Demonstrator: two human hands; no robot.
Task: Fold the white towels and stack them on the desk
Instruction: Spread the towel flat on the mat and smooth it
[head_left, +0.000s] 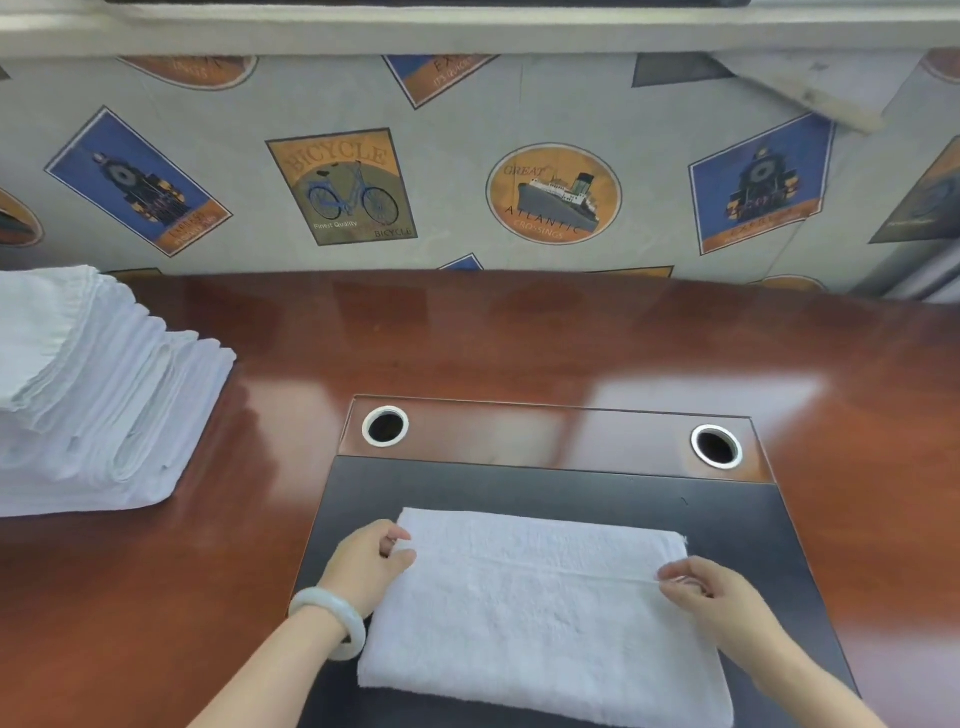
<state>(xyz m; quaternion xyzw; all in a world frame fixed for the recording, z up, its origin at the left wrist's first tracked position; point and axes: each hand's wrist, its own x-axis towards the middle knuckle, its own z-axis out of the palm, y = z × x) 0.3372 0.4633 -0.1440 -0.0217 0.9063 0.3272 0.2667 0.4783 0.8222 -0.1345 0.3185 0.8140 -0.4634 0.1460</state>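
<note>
Two bare arms reach out over a white towel (545, 623) that lies flat on the dark pad (519, 483) of the desk (571, 338), right between the two hands. The left hand (369, 564), with a pale bangle (328, 621) on its wrist, pinches the towel's left side, where a folded edge runs across. The right hand (719, 597) pinches the other end of that same edge. Both hands look closed on cloth, not spread wide. I think a fold is under way. To do it well, both hands should move together and keep the edge tight and straight. They should line the corners up with the layer under it, then press it smooth. Far off to the left of the left hand sits a pile of white towels (104, 405), and I guess this one should go there. Past the left hand is a round hole (385, 426) in the desk, and past the right hand is another hole (717, 447)
</note>
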